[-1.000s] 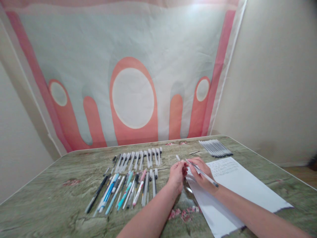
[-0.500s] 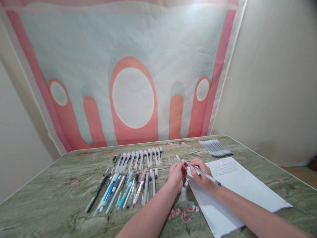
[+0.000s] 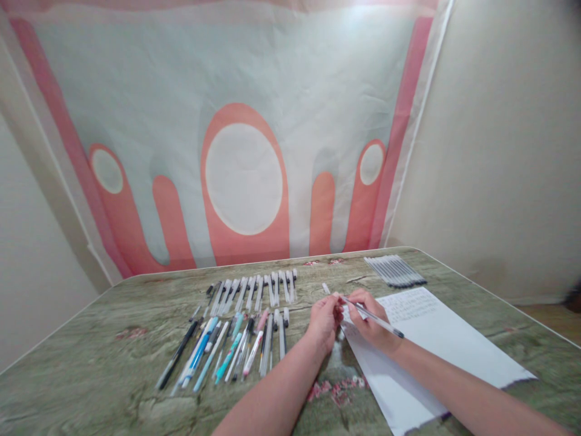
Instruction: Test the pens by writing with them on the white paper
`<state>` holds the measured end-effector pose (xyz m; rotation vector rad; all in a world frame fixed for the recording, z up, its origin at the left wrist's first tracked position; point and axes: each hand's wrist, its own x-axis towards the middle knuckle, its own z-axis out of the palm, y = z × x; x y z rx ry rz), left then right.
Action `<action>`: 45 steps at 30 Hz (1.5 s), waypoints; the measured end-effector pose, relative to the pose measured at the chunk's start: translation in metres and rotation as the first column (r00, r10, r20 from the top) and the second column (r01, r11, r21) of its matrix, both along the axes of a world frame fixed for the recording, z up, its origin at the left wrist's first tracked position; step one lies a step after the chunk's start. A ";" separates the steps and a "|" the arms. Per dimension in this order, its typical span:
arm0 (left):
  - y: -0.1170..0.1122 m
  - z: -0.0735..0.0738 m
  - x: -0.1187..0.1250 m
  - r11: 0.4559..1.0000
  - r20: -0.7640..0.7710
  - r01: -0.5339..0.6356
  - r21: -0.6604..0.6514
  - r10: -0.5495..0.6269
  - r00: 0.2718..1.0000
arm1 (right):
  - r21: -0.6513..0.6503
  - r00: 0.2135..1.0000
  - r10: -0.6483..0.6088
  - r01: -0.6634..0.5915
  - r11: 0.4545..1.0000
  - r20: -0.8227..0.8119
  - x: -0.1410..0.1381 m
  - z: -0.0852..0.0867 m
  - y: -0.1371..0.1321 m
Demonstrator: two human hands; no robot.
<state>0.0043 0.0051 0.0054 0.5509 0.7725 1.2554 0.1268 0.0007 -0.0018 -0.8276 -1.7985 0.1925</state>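
Between the fingers of my right hand [image 3: 370,318] is a clear-barrelled pen [image 3: 374,318], its dark end pointing back toward my wrist. My left hand [image 3: 324,321] is closed in a pinch at the pen's far end; its fingers hide what exactly they grip there. Under my right hand lies a white sheet of paper [image 3: 436,351] with rows of handwriting near its top. A small whitish pen cap [image 3: 325,289] rests on the table just beyond my left hand.
On the left, mixed pens [image 3: 218,351] in several colours lie side by side. Behind them runs a row of clear pen parts with caps [image 3: 254,290]. A neat group of clear pens or refills [image 3: 394,270] lies at the back right of the wood-patterned table [image 3: 91,369].
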 end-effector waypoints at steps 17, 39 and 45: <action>0.002 -0.004 0.001 0.998 -0.044 0.003 0.057 -0.001 0.999 | 0.007 1.000 -0.009 0.009 1.000 0.024 0.002 0.000 0.000; 0.001 -0.009 0.004 0.996 -0.037 -0.045 0.077 0.047 0.998 | -0.031 0.997 -0.023 0.025 0.999 0.072 -0.001 0.006 -0.001; 0.005 -0.018 0.002 0.944 -0.154 -0.327 0.047 0.330 0.931 | -0.123 0.989 0.027 -0.010 0.992 0.144 0.000 0.016 0.016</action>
